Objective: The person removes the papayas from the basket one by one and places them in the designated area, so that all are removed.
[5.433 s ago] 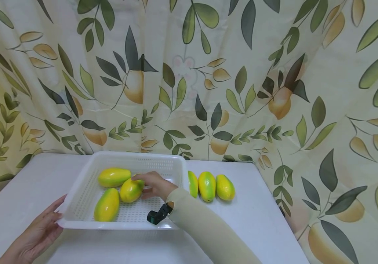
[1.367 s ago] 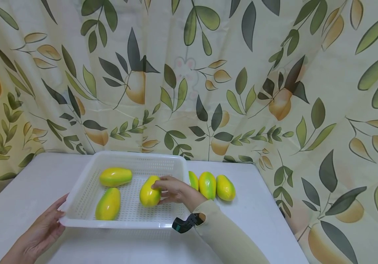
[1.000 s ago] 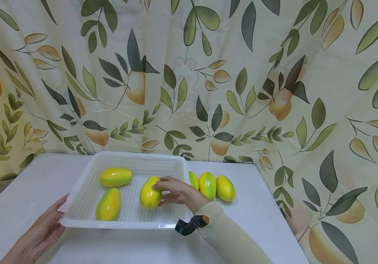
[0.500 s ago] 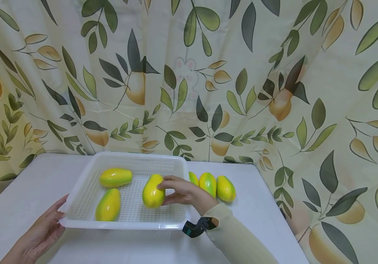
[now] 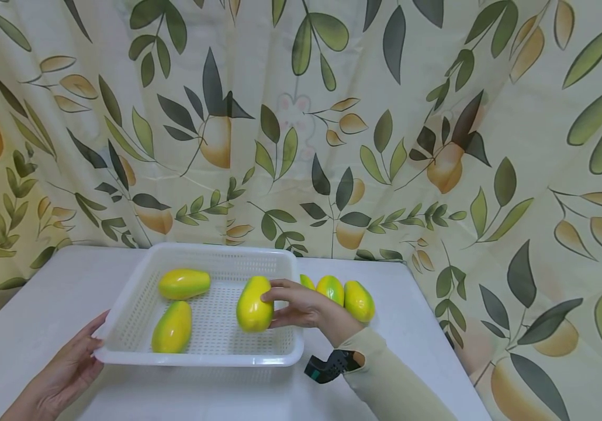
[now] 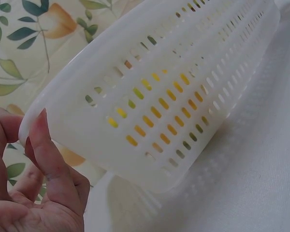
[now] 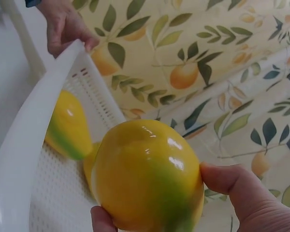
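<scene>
My right hand (image 5: pixel 301 305) grips a glossy yellow-green papaya (image 5: pixel 255 304) over the right half of a white perforated plastic basket (image 5: pixel 190 359). In the right wrist view, the thumb (image 7: pixel 237 186) presses one side of the papaya (image 7: pixel 147 176) and a fingertip shows at the other; the remaining fingers are hidden behind it. Two more papayas lie in the basket's left half, one at the back (image 5: pixel 184 283) and one nearer the front (image 5: pixel 172 327). My left hand (image 5: pixel 69 368) pinches the basket's left rim between thumb and finger, as the left wrist view shows.
Right of the basket, three papayas stand in a row on the white table (image 5: pixel 406 351); the rightmost papaya (image 5: pixel 359 301) shows most, the others partly hidden by the right hand and the basket. A leaf-and-fruit patterned curtain (image 5: pixel 301 134) hangs behind the table.
My right hand has carried its papaya away from the other two, rightward and slightly up towards the basket's right side. The left hand stays at the left rim.
</scene>
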A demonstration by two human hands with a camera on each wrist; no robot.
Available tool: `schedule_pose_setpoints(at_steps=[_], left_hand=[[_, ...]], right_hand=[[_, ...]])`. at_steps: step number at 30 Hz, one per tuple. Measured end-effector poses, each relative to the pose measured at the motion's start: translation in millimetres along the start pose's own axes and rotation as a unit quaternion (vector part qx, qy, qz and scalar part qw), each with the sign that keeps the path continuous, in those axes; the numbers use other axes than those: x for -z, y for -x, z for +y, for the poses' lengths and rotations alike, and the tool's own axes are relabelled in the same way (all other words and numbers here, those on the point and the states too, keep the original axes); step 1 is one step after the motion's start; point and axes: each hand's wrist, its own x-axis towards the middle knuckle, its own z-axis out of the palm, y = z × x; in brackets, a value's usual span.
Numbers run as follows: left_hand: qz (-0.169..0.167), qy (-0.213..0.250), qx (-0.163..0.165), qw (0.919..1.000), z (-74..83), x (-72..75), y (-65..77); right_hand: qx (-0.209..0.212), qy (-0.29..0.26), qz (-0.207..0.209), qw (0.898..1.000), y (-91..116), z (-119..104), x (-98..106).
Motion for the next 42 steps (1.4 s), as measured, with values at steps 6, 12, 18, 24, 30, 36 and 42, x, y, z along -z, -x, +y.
schedule_pose_setpoints(at_steps=[6, 12, 18, 24, 30, 36, 42], left_hand=[[-0.007, 0.003, 0.001, 1.0, 0.6, 0.1, -0.9], [-0.021, 0.009, 0.001, 0.9997, 0.8, 0.0, -0.8], [-0.039, 0.021, 0.002, 0.999, 0.1, 0.8, 0.6], [-0.021, 0.012, -0.001, 0.9997, 0.4, 1.0, 0.5], [-0.017, 0.007, 0.001, 0.9998, 0.9, 0.5, 1.0], [-0.007, 0.007, 0.003, 0.9999, 1.9, 0.2, 0.5], [-0.027, 0.015, -0.002, 0.9995, 0.9, 0.6, 0.9]], right_hand=[[0.003, 0.003, 0.003, 1.0, 9.0, -1.5, 3.4], [0.0, -0.002, 0.007, 1.0, 17.9, -3.3, 6.5], [0.002, 0.004, 0.013, 1.0, 27.2, -6.0, 9.7], [0.008, 0.0, 0.011, 1.0, 36.3, -6.4, 17.0], [0.017, -0.006, 0.003, 1.0, 43.2, -4.0, 25.5], [0.017, -0.011, 0.006, 1.0, 49.0, -1.5, 31.5], [0.02, -0.016, 0.021, 0.999, 57.1, 1.2, 39.1]])
